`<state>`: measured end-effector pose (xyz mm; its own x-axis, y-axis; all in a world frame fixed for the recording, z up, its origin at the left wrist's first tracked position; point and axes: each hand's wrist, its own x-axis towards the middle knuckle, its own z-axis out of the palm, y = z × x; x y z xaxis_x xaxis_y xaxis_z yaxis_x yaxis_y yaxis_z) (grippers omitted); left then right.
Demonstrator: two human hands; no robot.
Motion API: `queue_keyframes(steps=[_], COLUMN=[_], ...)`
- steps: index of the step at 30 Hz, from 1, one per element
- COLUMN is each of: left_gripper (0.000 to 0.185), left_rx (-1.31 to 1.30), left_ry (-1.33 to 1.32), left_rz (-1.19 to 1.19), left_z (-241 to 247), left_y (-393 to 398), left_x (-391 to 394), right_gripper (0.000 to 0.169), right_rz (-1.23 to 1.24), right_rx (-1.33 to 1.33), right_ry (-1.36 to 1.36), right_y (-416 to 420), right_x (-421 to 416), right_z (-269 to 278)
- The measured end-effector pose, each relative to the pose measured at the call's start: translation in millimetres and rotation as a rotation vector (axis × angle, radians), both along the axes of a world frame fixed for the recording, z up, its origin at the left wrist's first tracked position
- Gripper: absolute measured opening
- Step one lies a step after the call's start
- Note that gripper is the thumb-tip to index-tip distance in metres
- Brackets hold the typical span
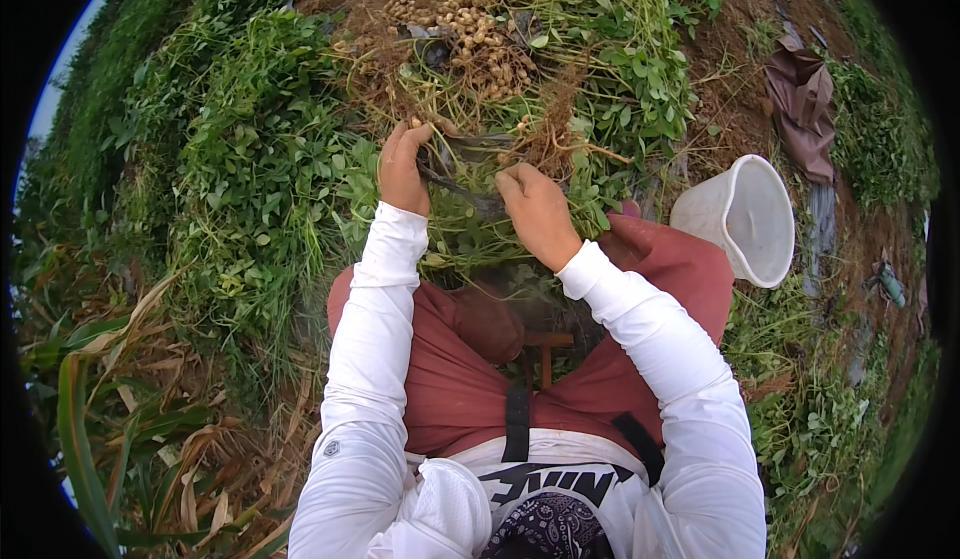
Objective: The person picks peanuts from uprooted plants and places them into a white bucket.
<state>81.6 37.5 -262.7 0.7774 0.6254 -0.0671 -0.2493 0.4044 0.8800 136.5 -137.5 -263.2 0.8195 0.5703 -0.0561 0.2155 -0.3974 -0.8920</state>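
Pulled peanut plants (465, 161) lie before me, with stems, roots and a few pods showing between my hands. My left hand (405, 169) grips the plants near a root, and a pod shows at its fingertips. Opposite it, my right hand (534, 210) has thumb and fingers pinched together beside a pod; what they pinch is hidden. A strip of dark plastic film (457, 186) stretches across the gap between the hands. Brown roots (559, 120) stick up just beyond the right hand. Farther out lies a heap of peanut pods (484, 37) still on roots.
A white plastic bucket (761, 221) leans by my right knee. Leafy plants (247, 146) crowd the left, and dry corn leaves (202, 446) lie lower left. Bare soil (735, 101) and a brown sack (802, 108) are at right. A wooden piece (546, 349) shows between my legs.
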Motion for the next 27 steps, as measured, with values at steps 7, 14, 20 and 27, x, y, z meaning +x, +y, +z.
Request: queue_keyframes(steps=[7, 14, 20, 27], left_gripper=[0.028, 0.037, 0.022, 0.029], left_rx=[0.057, 0.082, 0.109, 0.292], left_ry=[0.127, 0.182, 0.167, 0.136], left_rz=[0.191, -0.042, -0.111, -0.166], left_z=[3.8, 8.6, 17.7, 15.8], left_y=[-7.2, -19.3, -26.1, -23.8], left_x=[-0.2, -8.1, -7.0, -6.2], right_gripper=[0.026, 0.035, 0.031, 0.029], right_rz=[-0.021, -0.073, -0.205, -0.240], right_rx=[-0.283, -0.031, 0.397, 0.236], right_ry=[-0.360, 0.261, 0.878, 0.457], right_y=[6.1, 9.4, 14.1, 8.5], right_x=[-1.9, 21.6, 12.7, 18.6], right_z=[-2.3, -0.2, -0.9, -20.7])
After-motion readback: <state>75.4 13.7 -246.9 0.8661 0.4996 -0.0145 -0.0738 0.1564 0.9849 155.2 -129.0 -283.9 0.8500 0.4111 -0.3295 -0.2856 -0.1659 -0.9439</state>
